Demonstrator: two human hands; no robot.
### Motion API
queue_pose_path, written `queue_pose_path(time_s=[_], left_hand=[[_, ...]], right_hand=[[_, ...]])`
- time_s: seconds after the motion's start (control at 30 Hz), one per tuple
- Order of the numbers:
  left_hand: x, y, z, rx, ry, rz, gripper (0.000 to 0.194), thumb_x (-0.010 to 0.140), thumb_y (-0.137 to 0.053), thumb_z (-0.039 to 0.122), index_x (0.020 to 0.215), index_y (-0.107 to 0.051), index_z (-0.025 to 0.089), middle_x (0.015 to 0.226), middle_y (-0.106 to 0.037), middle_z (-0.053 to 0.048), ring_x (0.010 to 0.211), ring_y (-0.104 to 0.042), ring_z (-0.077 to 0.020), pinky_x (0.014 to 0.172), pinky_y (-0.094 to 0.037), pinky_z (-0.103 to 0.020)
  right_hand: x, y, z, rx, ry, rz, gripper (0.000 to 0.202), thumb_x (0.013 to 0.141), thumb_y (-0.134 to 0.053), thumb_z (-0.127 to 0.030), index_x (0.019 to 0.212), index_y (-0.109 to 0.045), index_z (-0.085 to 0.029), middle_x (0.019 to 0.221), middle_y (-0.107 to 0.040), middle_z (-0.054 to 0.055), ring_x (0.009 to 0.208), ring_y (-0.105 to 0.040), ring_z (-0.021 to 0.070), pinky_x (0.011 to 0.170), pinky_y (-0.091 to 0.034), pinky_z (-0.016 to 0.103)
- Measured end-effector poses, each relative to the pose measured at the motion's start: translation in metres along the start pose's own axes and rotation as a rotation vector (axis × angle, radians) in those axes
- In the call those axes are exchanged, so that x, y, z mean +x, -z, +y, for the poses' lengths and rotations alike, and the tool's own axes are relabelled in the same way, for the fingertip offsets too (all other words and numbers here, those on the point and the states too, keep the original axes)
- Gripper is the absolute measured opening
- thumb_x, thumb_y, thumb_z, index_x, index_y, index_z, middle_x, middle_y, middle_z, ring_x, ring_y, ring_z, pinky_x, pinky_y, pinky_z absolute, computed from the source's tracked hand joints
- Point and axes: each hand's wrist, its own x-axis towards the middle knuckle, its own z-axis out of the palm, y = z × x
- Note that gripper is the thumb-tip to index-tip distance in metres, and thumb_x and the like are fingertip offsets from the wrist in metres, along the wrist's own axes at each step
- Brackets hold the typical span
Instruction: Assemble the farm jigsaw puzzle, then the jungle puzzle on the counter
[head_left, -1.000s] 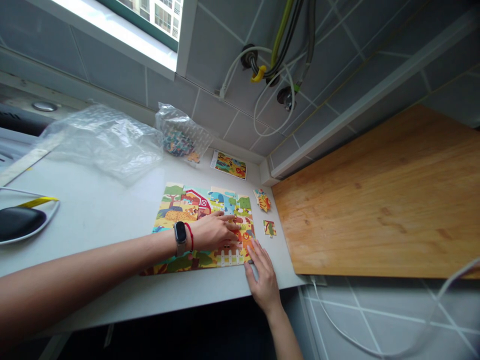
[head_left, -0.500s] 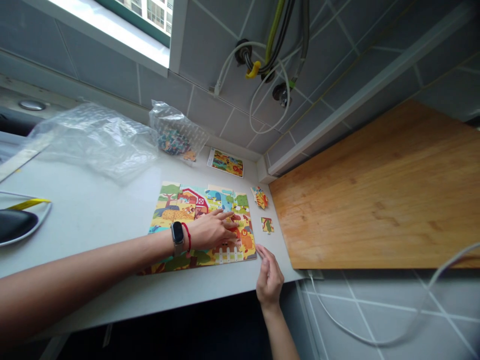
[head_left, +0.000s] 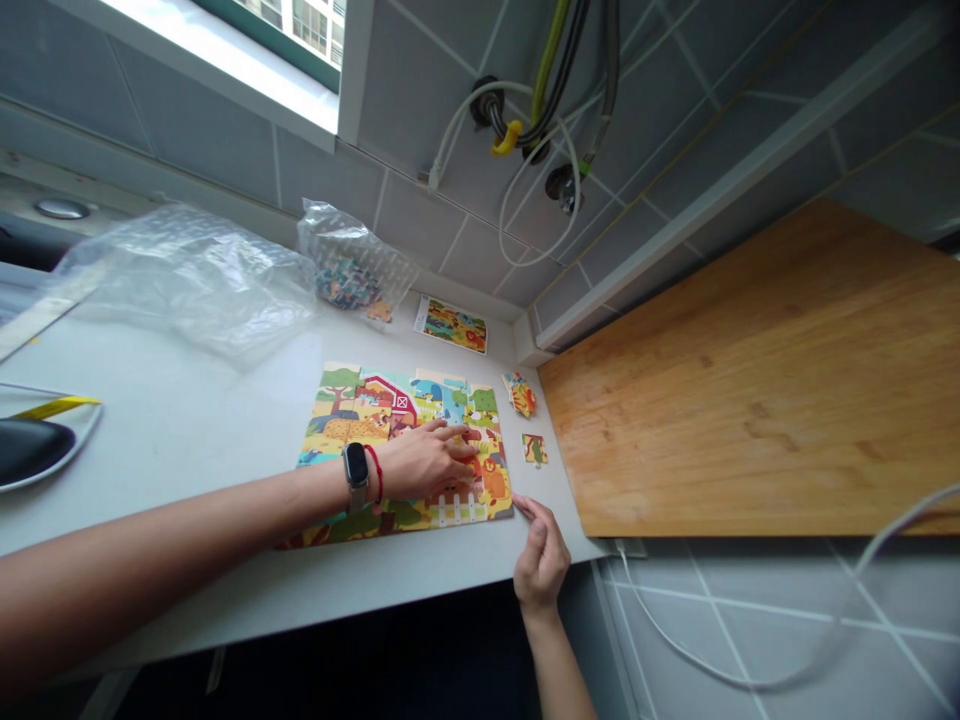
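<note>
A colourful animal jigsaw puzzle (head_left: 349, 430) lies mostly assembled on the white table, with a barn, trees, a leopard and a lion on it. My left hand (head_left: 427, 460) rests flat on its middle, fingers spread, hiding the pieces beneath. A dark watch (head_left: 355, 464) and a red cord are on that wrist. At the lower right corner of the puzzle, my right hand (head_left: 541, 560) touches the edge with its fingertips, fingers stretched and thumb bent, holding nothing. Loose pieces (head_left: 520, 395) lie in a small pile to the right, and a single puzzle piece (head_left: 535, 450) sits below them.
Behind the puzzle lies a picture card (head_left: 452, 325). A clear bag of puzzle pieces (head_left: 349, 280) and a crumpled plastic bag (head_left: 202, 275) are at the back left. A wooden board (head_left: 750, 400) borders the right side. A black mouse-like object (head_left: 34, 450) is at far left.
My right hand has shifted very slightly at the puzzle's corner. My left fingers have moved a little on the pieces; the puzzle looks the same.
</note>
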Motion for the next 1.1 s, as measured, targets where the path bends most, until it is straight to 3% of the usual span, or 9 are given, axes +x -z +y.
queue_pose_path(time_s=[0.5,0.67,0.8,0.97,1.0,1.1], left_hand=[[-0.001,0.001,0.002,-0.01,-0.006,0.018,0.02,0.102,-0.066,0.03,0.12,-0.076,0.033,0.13,-0.074,-0.002,0.14,-0.055,-0.0296,0.105,-0.042,-0.04],[0.0,-0.001,0.003,-0.003,-0.013,0.04,0.016,0.103,-0.066,0.033,0.113,-0.077,0.03,0.13,-0.074,-0.004,0.138,-0.056,-0.0286,0.103,-0.045,-0.038],[0.0,-0.002,0.002,0.03,0.025,0.045,0.023,0.103,-0.064,0.035,0.123,-0.072,0.025,0.141,-0.065,-0.01,0.13,-0.061,-0.0285,0.103,-0.047,-0.039],[-0.001,0.006,-0.013,0.061,0.115,0.067,0.061,0.093,-0.075,0.05,0.143,-0.06,0.021,0.145,-0.06,-0.017,0.137,-0.054,-0.0369,0.11,-0.044,-0.048],[-0.001,0.009,-0.017,0.057,0.125,0.07,0.059,0.093,-0.075,0.051,0.142,-0.061,0.021,0.143,-0.061,-0.016,0.136,-0.054,-0.0375,0.11,-0.045,-0.049],[-0.001,0.016,-0.027,-0.008,0.168,0.134,0.03,0.104,-0.06,0.04,0.124,-0.07,0.02,0.126,-0.07,-0.012,0.123,-0.062,-0.0312,0.103,-0.049,-0.045]], right_hand=[[0.012,0.001,-0.012,-0.034,0.066,-0.016,0.036,0.11,-0.042,-0.028,0.109,-0.076,-0.017,0.104,-0.078,0.013,0.098,-0.076,0.0249,0.088,-0.062,0.04],[0.02,0.005,-0.009,0.042,-0.084,-0.066,0.035,0.107,-0.051,-0.039,0.101,-0.078,-0.019,0.1,-0.078,0.013,0.095,-0.075,0.0261,0.087,-0.063,0.041],[0.046,0.005,-0.002,0.143,-0.256,0.018,0.038,0.103,-0.057,-0.049,0.097,-0.076,-0.017,0.102,-0.077,0.014,0.092,-0.075,0.0256,0.08,-0.064,0.038],[0.101,-0.013,0.015,0.067,-0.229,-0.05,0.04,0.096,-0.063,-0.053,0.108,-0.076,-0.017,0.111,-0.074,0.016,0.103,-0.072,0.0277,0.084,-0.063,0.04],[0.112,-0.018,0.021,0.036,-0.222,-0.07,0.042,0.094,-0.063,-0.053,0.11,-0.076,-0.016,0.113,-0.074,0.016,0.102,-0.071,0.0281,0.084,-0.063,0.041],[0.141,-0.037,0.038,-0.114,-0.175,-0.118,0.051,0.09,-0.064,-0.054,0.118,-0.074,-0.014,0.12,-0.071,0.02,0.108,-0.069,0.0311,0.093,-0.06,0.046]])
